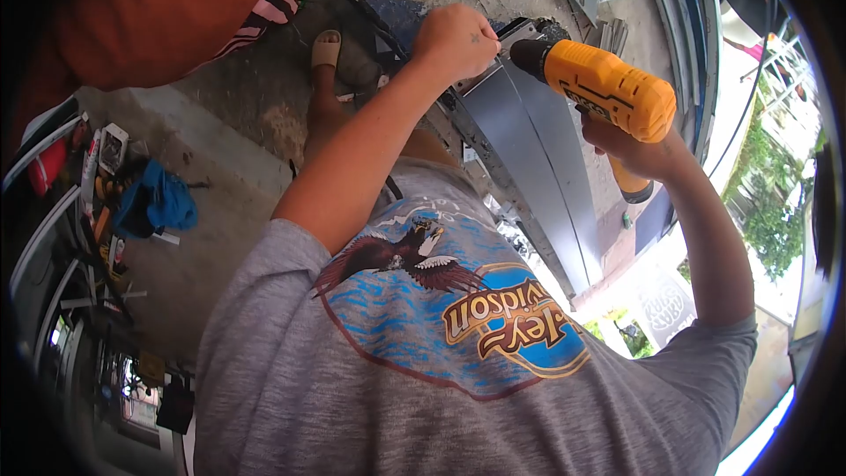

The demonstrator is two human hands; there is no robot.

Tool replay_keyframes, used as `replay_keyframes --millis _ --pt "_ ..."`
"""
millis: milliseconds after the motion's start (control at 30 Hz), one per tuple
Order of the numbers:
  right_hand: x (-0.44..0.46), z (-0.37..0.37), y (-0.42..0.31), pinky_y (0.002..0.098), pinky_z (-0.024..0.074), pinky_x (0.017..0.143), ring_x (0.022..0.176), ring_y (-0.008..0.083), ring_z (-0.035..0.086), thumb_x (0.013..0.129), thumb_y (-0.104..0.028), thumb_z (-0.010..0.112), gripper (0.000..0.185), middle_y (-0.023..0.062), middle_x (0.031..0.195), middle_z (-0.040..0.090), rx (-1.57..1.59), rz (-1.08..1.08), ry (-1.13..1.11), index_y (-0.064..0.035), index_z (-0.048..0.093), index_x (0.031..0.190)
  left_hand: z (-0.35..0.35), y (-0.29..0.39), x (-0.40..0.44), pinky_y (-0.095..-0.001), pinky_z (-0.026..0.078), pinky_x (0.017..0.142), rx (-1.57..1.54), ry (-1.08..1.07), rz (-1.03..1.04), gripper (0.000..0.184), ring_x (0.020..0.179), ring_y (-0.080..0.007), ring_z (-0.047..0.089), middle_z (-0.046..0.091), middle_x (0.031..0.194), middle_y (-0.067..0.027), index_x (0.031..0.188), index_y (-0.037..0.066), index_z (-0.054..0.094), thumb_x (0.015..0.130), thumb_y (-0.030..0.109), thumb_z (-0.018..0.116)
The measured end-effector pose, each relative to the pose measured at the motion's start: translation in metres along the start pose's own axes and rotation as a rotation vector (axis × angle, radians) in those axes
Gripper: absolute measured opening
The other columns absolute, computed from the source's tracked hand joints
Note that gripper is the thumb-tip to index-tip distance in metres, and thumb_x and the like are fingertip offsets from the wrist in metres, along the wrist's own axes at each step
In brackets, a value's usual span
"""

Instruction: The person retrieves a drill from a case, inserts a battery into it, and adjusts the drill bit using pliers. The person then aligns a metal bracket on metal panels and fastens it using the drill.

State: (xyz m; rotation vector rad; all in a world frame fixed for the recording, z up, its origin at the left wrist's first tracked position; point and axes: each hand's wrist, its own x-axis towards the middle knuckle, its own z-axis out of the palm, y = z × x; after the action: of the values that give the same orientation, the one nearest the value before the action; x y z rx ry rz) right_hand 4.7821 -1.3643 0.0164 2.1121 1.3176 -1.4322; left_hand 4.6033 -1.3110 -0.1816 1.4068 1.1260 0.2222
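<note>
My right hand is wrapped round the handle of an orange and black cordless drill. The black chuck points left, at the top end of a long grey metal panel. Just left of the chuck, my left hand is closed, its fingertips pinched at the metal end; what they hold, if anything, is too small to make out. A metal plate lies at the panel's end, partly behind that hand. The drill's tip is close to those fingertips; whether it touches the metal I cannot tell.
Long metal profiles curve along the upper right. Another person in an orange-red garment is close at upper left. A blue cloth or bag lies among tools on the left. A sandalled foot rests on the concrete floor.
</note>
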Motion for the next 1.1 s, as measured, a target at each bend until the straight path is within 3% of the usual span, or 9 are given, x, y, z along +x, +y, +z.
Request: replay_keyframes --millis 300,400,1000,1100 --pt "-0.0025 0.0000 0.0007 0.0313 0.0527 0.067 0.070 0.0158 0.064 0.082 -0.018 0.068 0.026 0.0043 0.078 0.064 -0.014 -0.042 0.013 -0.0046 0.062 0.103 0.0025 -0.0062 0.0037 -0.0316 0.052 0.066 -0.009 0.017 0.011 0.021 0.066 -0.0177 0.067 0.071 0.070 -0.0065 0.088 0.011 0.078 0.077 0.028 0.075" --pt "-0.0001 -0.0013 -0.0010 0.0286 0.0539 0.064 0.069 0.0116 0.062 0.081 -0.010 0.072 0.028 0.0027 0.083 0.064 -0.016 -0.010 0.004 -0.0037 0.062 0.106 0.0015 -0.0051 0.0032 -0.0315 0.052 0.066 -0.008 0.005 -0.002 0.021 0.066 -0.0171 0.067 0.071 0.070 -0.0063 0.089 0.011 0.078 0.078 0.028 0.075" --pt "-0.0024 -0.0040 -0.0026 0.0300 0.0548 0.067 0.070 0.0131 0.063 0.082 -0.013 0.072 0.029 0.0036 0.083 0.065 -0.062 0.013 0.005 -0.0041 0.062 0.107 0.0034 -0.0067 0.0044 -0.0305 0.052 0.065 0.016 0.031 0.008 0.019 0.064 -0.0158 0.066 0.070 0.068 -0.0054 0.088 0.012 0.078 0.077 0.028 0.076" --pt "-0.0010 -0.0049 0.0014 0.0319 0.0527 0.064 0.068 0.0148 0.063 0.082 -0.019 0.068 0.027 0.0041 0.077 0.064 -0.024 -0.034 0.019 -0.0035 0.061 0.104 0.0029 -0.0073 0.0038 -0.0309 0.052 0.065 0.006 0.020 0.004 0.020 0.064 -0.0162 0.066 0.070 0.069 -0.0055 0.088 0.012 0.078 0.077 0.028 0.076"
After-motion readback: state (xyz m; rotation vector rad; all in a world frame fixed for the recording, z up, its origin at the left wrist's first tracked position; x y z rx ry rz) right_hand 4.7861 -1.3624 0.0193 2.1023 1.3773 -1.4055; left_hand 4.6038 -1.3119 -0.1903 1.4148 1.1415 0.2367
